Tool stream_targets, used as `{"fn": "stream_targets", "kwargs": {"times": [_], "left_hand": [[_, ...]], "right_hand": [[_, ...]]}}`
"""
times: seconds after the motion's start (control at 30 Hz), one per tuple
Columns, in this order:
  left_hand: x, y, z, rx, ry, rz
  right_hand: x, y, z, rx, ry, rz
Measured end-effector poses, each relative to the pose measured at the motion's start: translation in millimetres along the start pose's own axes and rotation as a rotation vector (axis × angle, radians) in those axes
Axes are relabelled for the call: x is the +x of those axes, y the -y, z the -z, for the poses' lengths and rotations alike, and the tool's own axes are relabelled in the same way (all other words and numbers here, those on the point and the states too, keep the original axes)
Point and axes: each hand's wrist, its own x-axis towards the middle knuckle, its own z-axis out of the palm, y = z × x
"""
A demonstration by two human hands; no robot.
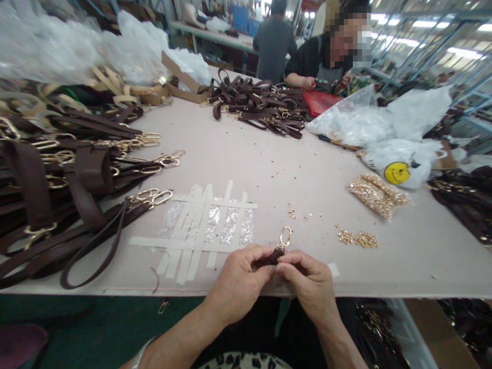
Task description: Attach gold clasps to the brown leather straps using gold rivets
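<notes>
Near the table's front edge, my left hand [238, 279] is closed around the end of a dark brown leather strap [269, 257]. A gold snap hook [285, 237] sticks up from that end. My right hand [309, 279] meets it from the other side, thumb and forefinger pinched together against the strap. Whatever lies between those fingertips is too small and hidden to name. Beyond the hands lie a few loose gold fittings [292, 213]. Two small piles of gold fittings [365, 240] sit farther right.
Brown straps with gold hooks [92, 179] crowd the left side; another strap heap [261, 105] lies at the back. Tape strips [192, 243] cover part of the table [238, 148]. A clear bag of gold fittings [378, 195] and white plastic bags [403, 148] stand right. A co-worker [319, 61] works opposite.
</notes>
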Motion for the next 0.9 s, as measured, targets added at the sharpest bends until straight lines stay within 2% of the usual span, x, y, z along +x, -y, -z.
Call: {"fn": "stream_targets", "kwargs": {"times": [0.17, 0.33, 0.53, 0.63, 0.7, 0.77, 0.9], "left_hand": [[-3, -2, -1.2, 0.228, -0.034, -0.115], [-6, 3, 0.0, 0.410, -0.033, -0.207], [-6, 5, -2.5, 0.428, 0.032, -0.264], [-3, 4, -7.2, 0.334, 0.034, -0.207], [-1, 2, -9.6, 0.203, 0.077, -0.084], [1, 1, -9.2, 0.097, 0.091, 0.068], [3, 4, 0.2, 0.095, -0.012, 0.217]], "right_hand": [[1, 2, -1, -0.012, 0.047, 0.044], [-1, -5, -3, 0.127, 0.018, -0.066], [-2, -4, -6, 0.267, -0.008, -0.130], [-1, 2, -5, 0.289, -0.015, -0.125], [3, 5, 6, 0.193, -0.022, -0.076], [10, 6, 27, -0.010, -0.052, 0.028], [38, 0, 90, -0.744, -0.280, 0.280]]}}
